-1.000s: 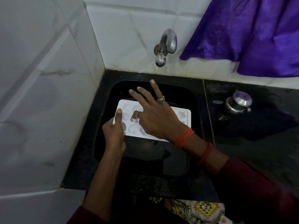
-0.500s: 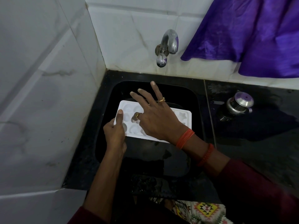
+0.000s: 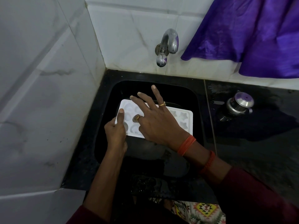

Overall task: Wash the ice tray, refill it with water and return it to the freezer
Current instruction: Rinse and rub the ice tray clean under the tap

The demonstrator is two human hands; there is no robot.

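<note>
A white ice tray [image 3: 184, 118] with shaped moulds is held level inside the black sink [image 3: 196, 101], below the tap. My left hand [image 3: 115, 131] grips its left edge, thumb on top of the rim. My right hand [image 3: 155, 120] lies over the tray's middle with the fingers spread; the thumb presses into a mould while the other fingers point up and away. The chrome tap [image 3: 168, 44] on the tiled wall gives no water that I can see.
A small steel pot with a lid [image 3: 239, 104] stands on the wet black counter [image 3: 258, 135] right of the sink. Purple cloth [image 3: 252, 33] hangs at top right. White tiled walls close in on the left and back.
Hardly anything has moved. Both hands stay on the tray in the sink; the view has shifted very slightly.
</note>
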